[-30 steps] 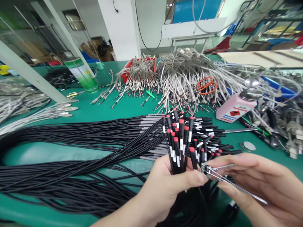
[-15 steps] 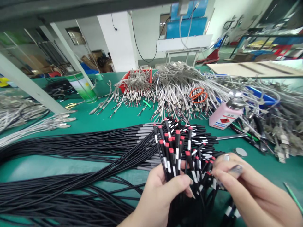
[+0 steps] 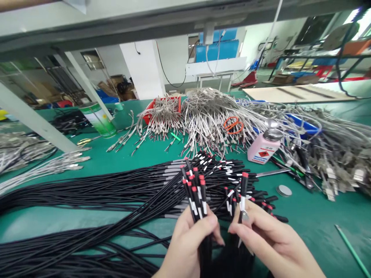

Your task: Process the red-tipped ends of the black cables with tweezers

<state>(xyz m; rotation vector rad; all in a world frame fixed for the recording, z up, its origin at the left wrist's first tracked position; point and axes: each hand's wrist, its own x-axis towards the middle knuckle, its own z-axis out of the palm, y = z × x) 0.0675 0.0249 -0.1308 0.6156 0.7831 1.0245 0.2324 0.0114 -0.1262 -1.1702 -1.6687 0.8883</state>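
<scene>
My left hand (image 3: 193,235) is closed round a bundle of black cables (image 3: 196,193), whose red-tipped ends with white labels stand up above the thumb. Just to its right, my right hand (image 3: 266,235) pinches a single black cable (image 3: 244,189) near its red-tipped, white-labelled end. That end points upward, apart from the left bundle. Behind both hands lie more black cables (image 3: 130,179), some with grey sleeves and others with red tips. The lower parts of the held cables are hidden by my hands and in dark shadow.
Piled white cables (image 3: 208,119) lie at the back with orange-handled scissors (image 3: 233,125) on them. A red bin (image 3: 148,116), a pink bottle (image 3: 263,148), a round metal lid (image 3: 284,190) and a green pen-like stick (image 3: 352,247) are about. A shelf beam (image 3: 130,27) crosses overhead.
My right hand has moved left, towards my left hand, and now holds one cable upright. The left bundle looks smaller and tighter. The view has tilted upward, showing more of the overhead beam.
</scene>
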